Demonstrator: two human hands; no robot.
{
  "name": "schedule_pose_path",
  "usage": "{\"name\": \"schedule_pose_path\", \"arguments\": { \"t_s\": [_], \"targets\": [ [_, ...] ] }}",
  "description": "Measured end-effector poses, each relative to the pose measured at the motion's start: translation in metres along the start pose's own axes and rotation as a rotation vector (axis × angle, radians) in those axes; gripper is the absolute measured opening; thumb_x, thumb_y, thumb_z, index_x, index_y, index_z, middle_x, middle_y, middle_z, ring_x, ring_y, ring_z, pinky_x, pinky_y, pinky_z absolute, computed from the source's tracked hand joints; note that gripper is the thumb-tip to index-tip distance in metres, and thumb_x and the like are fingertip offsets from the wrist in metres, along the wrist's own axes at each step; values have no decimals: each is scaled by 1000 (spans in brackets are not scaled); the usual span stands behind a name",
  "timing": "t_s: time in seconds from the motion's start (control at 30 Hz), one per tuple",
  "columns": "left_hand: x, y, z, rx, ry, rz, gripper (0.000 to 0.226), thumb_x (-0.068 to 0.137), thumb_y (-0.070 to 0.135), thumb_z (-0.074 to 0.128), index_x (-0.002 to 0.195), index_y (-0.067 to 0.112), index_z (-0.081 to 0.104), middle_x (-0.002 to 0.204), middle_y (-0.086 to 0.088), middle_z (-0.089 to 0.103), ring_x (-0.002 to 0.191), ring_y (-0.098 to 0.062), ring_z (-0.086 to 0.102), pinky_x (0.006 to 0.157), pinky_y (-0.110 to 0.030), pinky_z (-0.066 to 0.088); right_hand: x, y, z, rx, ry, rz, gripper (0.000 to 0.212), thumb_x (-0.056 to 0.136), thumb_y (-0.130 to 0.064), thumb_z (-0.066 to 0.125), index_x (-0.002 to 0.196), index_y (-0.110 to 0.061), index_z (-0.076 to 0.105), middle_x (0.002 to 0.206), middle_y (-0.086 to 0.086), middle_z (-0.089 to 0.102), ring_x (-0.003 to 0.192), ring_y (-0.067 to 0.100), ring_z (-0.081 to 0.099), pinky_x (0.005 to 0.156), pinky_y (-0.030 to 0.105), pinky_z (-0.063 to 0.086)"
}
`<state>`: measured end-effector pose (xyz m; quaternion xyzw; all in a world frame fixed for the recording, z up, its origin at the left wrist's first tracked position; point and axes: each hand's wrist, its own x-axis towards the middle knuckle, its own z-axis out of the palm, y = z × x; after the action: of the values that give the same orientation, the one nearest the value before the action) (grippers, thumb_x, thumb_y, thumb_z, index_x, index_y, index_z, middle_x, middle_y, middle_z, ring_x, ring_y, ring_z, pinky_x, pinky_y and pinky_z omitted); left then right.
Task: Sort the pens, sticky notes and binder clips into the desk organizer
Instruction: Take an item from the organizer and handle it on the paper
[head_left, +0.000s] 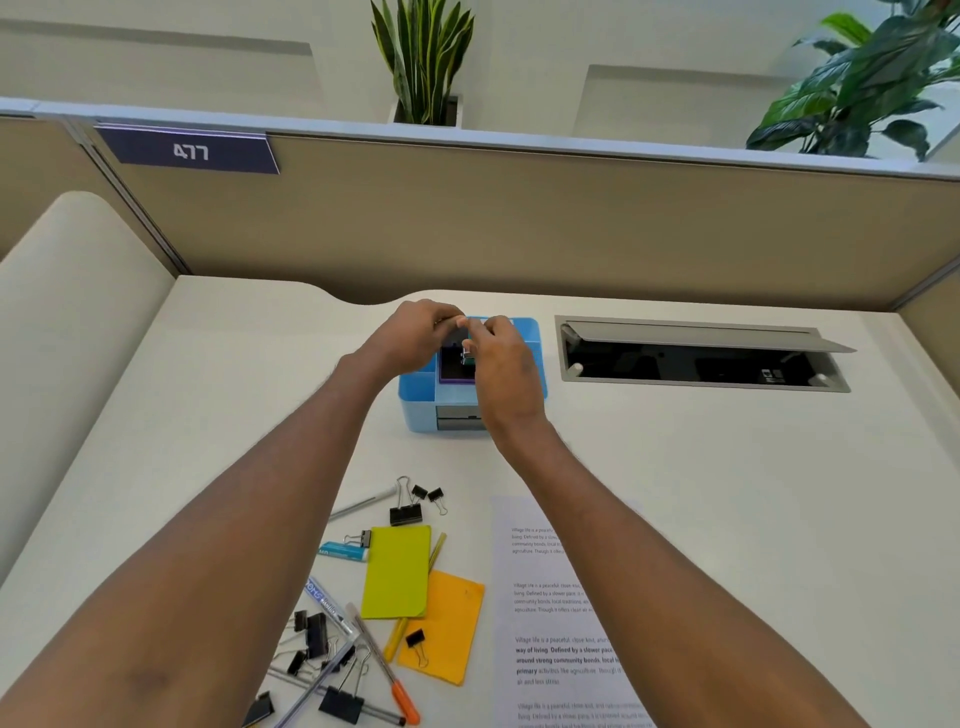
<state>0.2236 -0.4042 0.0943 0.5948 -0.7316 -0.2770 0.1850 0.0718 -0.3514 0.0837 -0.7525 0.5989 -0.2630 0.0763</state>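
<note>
The blue desk organizer is sitting on the pale desk directly under both sets of fingers, with a purple sticky pad lying in its middle compartment just below the fingertips. The right hand is pinching what looks like a small binder clip over that compartment. The left hand is curling its fingers in to meet the right fingertips, though I cannot tell whether it is gripping anything. Nearer the person and well apart from the fingers, loose binder clips, pens, a lime sticky pad and an orange sticky pad are lying scattered beside a printed sheet. Right of the fingers an open cable tray is gaping in the desk. Beyond the fingers a tan partition is standing, bearing a sign reading 477, with potted plants rising behind it.
</note>
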Motion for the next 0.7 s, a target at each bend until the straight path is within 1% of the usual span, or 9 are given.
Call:
{"name": "schedule_pose_path", "arguments": {
  "t_s": [0.07,0.17,0.27,0.37,0.47,0.57,0.63,0.7],
  "targets": [
    [0,0,0,-9,-1,-2,32,108,28,46,115,14,74,112,-8,74,101,-23,65,87,-38,54,-3,-5,2,-15,15,3,40,98,-5,61,136,-13,56,112,11,59,100,21,61,82,33,60],
    [1,0,1,-6,3,-3,32,108,28,46,118,13,73,115,-9,73,101,-21,63,85,-33,52,-8,-6,3,-6,26,1,47,97,-5,63,142,-11,52,120,13,60,107,22,61,89,32,59],
    [1,0,1,3,3,3,33,108,29,46,118,13,73,115,-9,73,102,-23,63,85,-33,50,-4,-3,5,-29,17,0,42,100,-7,59,141,-12,53,120,11,61,110,21,58,90,32,57],
    [1,-2,1,-3,0,11,33,108,30,45,115,14,74,112,-7,74,101,-23,64,83,-33,51,-1,-5,6,-46,24,15,38,99,-6,58,136,-12,57,114,9,62,106,21,58,87,32,56],
    [2,-5,2,-23,1,3,32,108,31,46,114,16,74,111,-6,74,99,-21,64,79,-29,47,-5,-9,7,-47,40,17,43,95,-4,65,136,-11,57,114,10,62,106,22,58,86,32,57],
    [2,-6,4,-33,2,-15,32,107,32,47,118,18,73,115,-5,73,99,-18,62,79,-28,45,-9,-9,7,-42,27,18,47,94,-7,68,139,-12,54,120,9,61,111,21,57,91,31,56],
    [2,-6,4,-31,4,-18,31,107,32,47,118,19,73,115,-4,73,100,-19,62,80,-28,45,-5,-10,5,-44,13,29,43,96,-9,66,137,-13,55,119,8,61,111,20,57,91,31,57],
    [1,-5,4,-36,9,-15,31,107,32,47,115,19,74,110,-2,74,100,-21,65,79,-27,45,2,-10,1,-26,-6,55,34,99,-10,62,133,-13,57,117,8,60,108,20,59,87,32,58]
  ]
}}
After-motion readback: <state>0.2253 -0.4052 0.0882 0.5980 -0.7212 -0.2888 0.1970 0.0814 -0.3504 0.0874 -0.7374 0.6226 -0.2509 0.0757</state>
